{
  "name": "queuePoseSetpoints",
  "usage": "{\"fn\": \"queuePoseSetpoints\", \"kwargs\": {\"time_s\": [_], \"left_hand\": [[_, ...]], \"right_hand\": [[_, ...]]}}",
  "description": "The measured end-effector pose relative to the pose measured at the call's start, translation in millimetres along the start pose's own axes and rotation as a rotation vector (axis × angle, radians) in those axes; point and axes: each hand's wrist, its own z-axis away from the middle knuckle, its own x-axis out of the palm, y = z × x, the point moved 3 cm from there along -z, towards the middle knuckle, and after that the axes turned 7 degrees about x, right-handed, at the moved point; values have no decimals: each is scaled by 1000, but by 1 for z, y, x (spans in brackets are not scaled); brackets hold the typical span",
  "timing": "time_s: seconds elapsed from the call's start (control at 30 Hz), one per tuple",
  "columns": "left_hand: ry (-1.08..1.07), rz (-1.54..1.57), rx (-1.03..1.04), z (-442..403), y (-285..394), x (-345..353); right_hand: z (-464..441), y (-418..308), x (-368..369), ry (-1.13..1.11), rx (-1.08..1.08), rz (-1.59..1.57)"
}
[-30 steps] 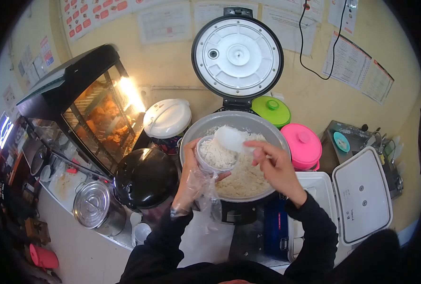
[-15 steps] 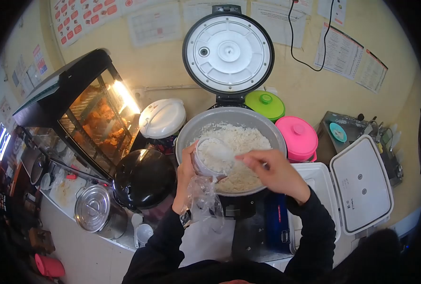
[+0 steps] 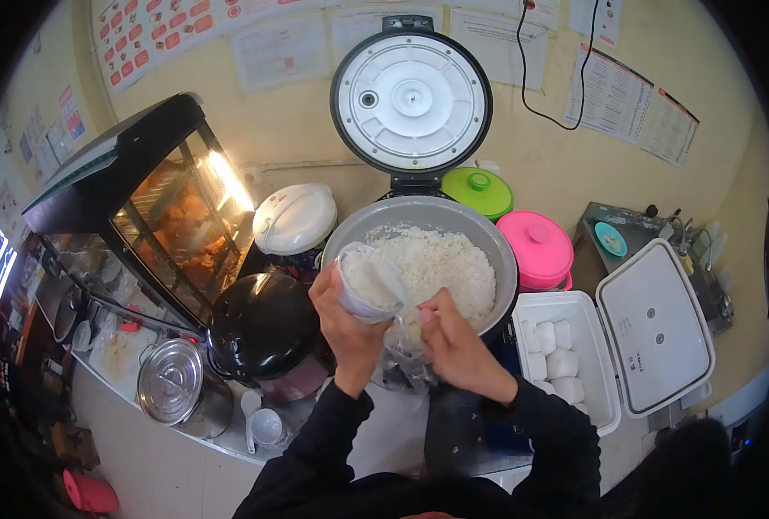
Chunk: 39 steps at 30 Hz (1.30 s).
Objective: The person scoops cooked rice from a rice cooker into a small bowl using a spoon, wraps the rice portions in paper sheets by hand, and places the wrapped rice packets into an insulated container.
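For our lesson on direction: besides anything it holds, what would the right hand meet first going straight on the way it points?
The right hand would probably meet the cup in the left hand; depth is unclear, so it might pass above, over the rice cooker.

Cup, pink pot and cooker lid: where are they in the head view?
Cup [image 3: 362, 305]: head view, on its outer wall.
Pink pot [image 3: 533, 249]: head view, on its lid.
Cooker lid [image 3: 412, 100]: head view, middle of its inner face.

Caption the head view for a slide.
At an open rice cooker, the left hand holds a cup of rice; the right hand, a pale scoop at its rim.
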Motion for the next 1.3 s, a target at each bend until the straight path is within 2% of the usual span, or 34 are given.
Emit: {"fn": "queuePoseSetpoints", "kwargs": {"time_s": [0.03,0.1,0.13,0.23,0.33,0.43,0.47,0.5,0.6,0.7,0.77,0.83,0.9,0.93,1.0,1.03,1.1,1.17,1.27,1.3], "left_hand": [[58,26,35,4,2,3],[174,76,110,12,-1,10],[181,88,121,12,-2,8],[183,96,142,11,-3,-1],[144,103,137,11,-1,-8],[136,197,30,21,-23,-23],[111,245,-51,26,-30,-32],[83,288,-138,35,-33,-41],[72,537,-339,44,-20,-63],[-34,554,-382,58,12,-96],[-118,520,-418,92,17,-102],[-203,483,-450,144,21,-101],[-357,380,-415,171,23,-107],[-471,293,-366,178,25,-113],[-865,-20,-182,176,22,-141],[-1066,-79,-220,214,3,-150],[-1208,-179,-154,299,-27,-176],[-1260,-209,-113,331,-28,-189],[-1243,-181,-96,349,-22,-201],[-1247,-196,-73,353,-23,-204]], "right_hand": [[2,-12,9,28,-79,73],[3,-19,8,-21,-69,105],[2,-23,7,-45,-66,121],[-1,-36,-16,90,31,26],[-3,-14,10,-30,-114,222],[-24,-6,-36,135,-482,380],[-27,-12,-52,140,30,437],[-36,-6,-64,142,177,636],[-47,54,-70,184,-163,1367],[1,-14,-40,383,-585,1125],[52,-24,-5,105,-77,509],[103,2,46,-197,68,-80],[144,43,98,-198,230,-670],[149,68,110,-148,357,-844],[154,128,127,-21,553,-1081],[154,148,131,37,628,-1137],[140,149,135,-23,644,-493],[134,184,155,11,345,93],[143,196,199,-88,43,809],[146,195,203,-92,101,743]]}}
